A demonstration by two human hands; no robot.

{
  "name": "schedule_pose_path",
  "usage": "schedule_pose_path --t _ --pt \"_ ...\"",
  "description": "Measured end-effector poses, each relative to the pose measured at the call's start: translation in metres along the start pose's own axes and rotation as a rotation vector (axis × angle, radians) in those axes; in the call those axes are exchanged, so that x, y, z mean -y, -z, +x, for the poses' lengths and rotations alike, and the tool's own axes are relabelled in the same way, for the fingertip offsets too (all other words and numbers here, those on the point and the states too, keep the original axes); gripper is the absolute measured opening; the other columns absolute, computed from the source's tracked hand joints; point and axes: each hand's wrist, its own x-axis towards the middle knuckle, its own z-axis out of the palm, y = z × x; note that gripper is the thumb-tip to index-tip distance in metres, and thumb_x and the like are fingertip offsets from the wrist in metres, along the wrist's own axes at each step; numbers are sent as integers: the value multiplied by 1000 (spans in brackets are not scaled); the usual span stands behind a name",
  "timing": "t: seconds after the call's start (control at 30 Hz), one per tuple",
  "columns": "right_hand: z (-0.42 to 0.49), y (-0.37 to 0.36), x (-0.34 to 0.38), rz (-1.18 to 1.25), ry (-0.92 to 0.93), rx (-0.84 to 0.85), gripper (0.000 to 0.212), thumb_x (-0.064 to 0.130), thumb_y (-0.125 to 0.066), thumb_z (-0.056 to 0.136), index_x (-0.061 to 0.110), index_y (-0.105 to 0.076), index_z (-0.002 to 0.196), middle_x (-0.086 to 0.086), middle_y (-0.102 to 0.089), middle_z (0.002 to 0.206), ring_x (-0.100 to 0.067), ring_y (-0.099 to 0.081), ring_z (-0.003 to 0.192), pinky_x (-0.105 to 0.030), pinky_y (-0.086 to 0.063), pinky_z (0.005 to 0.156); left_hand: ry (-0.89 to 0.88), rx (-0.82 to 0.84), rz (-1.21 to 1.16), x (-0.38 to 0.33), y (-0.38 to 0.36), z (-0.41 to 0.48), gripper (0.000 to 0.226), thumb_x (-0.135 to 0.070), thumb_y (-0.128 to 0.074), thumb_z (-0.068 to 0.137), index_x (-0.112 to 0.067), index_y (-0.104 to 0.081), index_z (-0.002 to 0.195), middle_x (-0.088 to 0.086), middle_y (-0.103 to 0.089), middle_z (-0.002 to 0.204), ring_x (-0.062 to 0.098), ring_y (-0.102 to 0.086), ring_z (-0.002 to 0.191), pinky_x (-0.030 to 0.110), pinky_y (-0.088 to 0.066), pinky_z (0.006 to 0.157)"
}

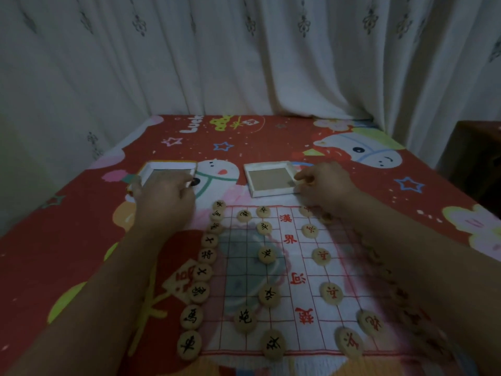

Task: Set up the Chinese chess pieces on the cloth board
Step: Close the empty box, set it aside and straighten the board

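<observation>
A cloth board lies on a red cartoon-printed worktop. Black-lettered chess pieces line its left edge; red-lettered ones stand right of centre. Beyond it, the left hand covers a box lid and the right hand touches a box tray. Both sets of fingers are curled; whether they grip cannot be told.

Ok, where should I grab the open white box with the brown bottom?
Pinch the right wall of the white box from above, fingers inside, thumb outside. It lies flat, shallow and open-topped, so the upright rim is the easiest hold, and your right hand is beside that wall.
</observation>
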Motion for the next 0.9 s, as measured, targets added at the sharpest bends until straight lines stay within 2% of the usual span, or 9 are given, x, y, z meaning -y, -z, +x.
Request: schedule_pose_path --t 0.13,0.23,0.4,0.5,0.57,0.63,0.73,0.83,0.9 --pt "8 -2 4 -83 -35 64 25 44 -66 88 32 -74 108 4 -71 111 -29 -56 112 -40 -44 101 107 112 127 24 -5 3 36 -23 -50 92 -24 -63 125 2 -53 143 25 -38 137 60 -5 116" --pt "7 -6 2 -78 -39 65 22 42 -67 88 27 -76 101 1 -74 100 -28 -61 102 -40 -49 94 73 167 114 27 -13 3 29 -27 -50 94 -27 -66 119 0 -60 131 23 -45 127 55 -12 112" --pt "1 -2 2 -74 -48 50 23 40 -68 88 22 -76 100 -1 -74 94 -24 -66 91 -39 -54 87 92 115 42 29 -20 5 28 -28 -55 95 -28 -68 120 2 -65 124 27 -55 117 50 -27 110" --pt "-2 -1 2 -48 -41 50 22 37 -68 89 21 -75 102 3 -71 86 -20 -64 84 -33 -54 81 51 64 48 30 -21 6 21 -24 -58 92 -24 -75 105 5 -71 109 30 -61 101 47 -43 96" --pt "-5 0 3 -12 -32 38 21 34 -69 89 22 -74 105 5 -69 87 -16 -64 81 -29 -53 77 42 37 46 29 -21 5 17 -23 -61 91 -22 -77 96 5 -72 102 30 -62 94 46 -46 90" --pt "-8 3 2 69 -30 -2 19 28 -67 89 21 -74 106 0 -72 98 -22 -67 86 -35 -56 81 37 16 36 28 -21 3 15 -23 -63 90 -23 -78 95 3 -73 101 30 -63 94 47 -47 89" --pt "-12 8 -6 154 -35 -51 15 21 -61 91 22 -74 99 -1 -73 95 -23 -68 82 -40 -57 78 43 -11 4 28 -19 3 16 -25 -63 91 -24 -78 97 -1 -74 101 25 -64 91 41 -48 83" --pt "-21 12 -13 243 -34 -129 16 22 -59 95 20 -74 98 1 -72 89 -19 -67 81 -42 -56 78 3 -93 -154 16 -7 2 16 -27 -61 94 -24 -76 94 -7 -67 81 12 -57 71 29 -38 63" --pt "-30 20 -10 350 -6 -201 16 23 -58 97 18 -73 98 6 -70 86 -13 -65 79 -34 -54 74 24 -143 -428 -8 8 -1 13 -23 -62 95 -23 -74 96 -11 -66 86 3 -61 75 21 -44 65"
